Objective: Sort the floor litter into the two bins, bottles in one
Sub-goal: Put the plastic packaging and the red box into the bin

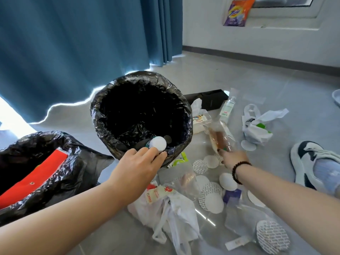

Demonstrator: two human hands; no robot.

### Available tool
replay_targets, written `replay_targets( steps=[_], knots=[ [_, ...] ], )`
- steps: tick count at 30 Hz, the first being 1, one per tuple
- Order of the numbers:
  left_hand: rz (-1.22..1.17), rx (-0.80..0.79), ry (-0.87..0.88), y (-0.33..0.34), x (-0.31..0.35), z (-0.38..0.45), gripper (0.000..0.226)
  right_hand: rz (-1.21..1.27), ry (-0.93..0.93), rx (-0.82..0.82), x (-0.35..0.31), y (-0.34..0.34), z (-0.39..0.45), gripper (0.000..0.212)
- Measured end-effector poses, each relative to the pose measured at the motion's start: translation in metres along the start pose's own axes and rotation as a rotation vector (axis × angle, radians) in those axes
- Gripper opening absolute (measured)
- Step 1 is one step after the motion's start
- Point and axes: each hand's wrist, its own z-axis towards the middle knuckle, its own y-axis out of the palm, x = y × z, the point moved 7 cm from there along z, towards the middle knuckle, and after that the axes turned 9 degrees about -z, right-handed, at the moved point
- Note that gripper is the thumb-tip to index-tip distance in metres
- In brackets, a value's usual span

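Bottle [156, 144] sits pinched in my left hand [139, 167] over the bin's [185, 115] near rim, white base toward me, neck pointing down inside. My right hand [232, 159] grips a wrapper [219, 138] on the floor.

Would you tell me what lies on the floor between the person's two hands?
In the head view, between the left hand and right hand, white round seal discs and a green-and-white scrap lie on the floor.

I see two bare forearms with no sleeves; the right wrist wears a dark brown beaded bracelet [239, 171]. At far right, a white-and-black sneaker [306, 162] covers a foot below a pale blue trouser leg [327, 173].
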Motion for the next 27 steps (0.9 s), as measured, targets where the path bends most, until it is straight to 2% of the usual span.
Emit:
replay_targets(
  steps=[3,5,8,10,14,19,24,27],
  knots=[
    [-0.002,-0.008,-0.02,-0.004,-0.001,0.007,0.065,0.244,0.009,-0.154,-0.04,-0.031,-0.024,0.017],
    [-0.001,-0.03,-0.046,-0.007,-0.003,0.009,0.067,0.285,-0.022,-0.172,-0.067,-0.062,-0.044,0.022],
    [-0.016,-0.074,-0.082,-0.006,-0.003,0.011,0.074,0.214,-0.096,-0.148,-0.095,-0.104,-0.07,0.025],
    [-0.021,-0.087,-0.09,-0.006,-0.003,0.009,0.075,0.113,-0.145,-0.199,-0.112,-0.124,-0.092,0.021],
    [-0.037,-0.111,-0.09,-0.006,0.001,0.01,0.063,-0.058,-0.244,-0.273,-0.137,-0.158,-0.126,0.019],
    [-0.065,-0.111,-0.105,-0.005,0.003,0.009,0.059,-0.189,-0.308,-0.339,-0.145,-0.146,-0.139,0.02],
    [-0.072,-0.05,-0.108,-0.007,-0.001,0.007,0.068,-0.181,-0.389,-0.424,-0.171,-0.133,-0.144,0.022],
    [-0.069,-0.043,-0.087,-0.005,-0.002,0.007,0.062,-0.214,-0.443,-0.468,-0.185,-0.118,-0.143,0.022]
  ],
)
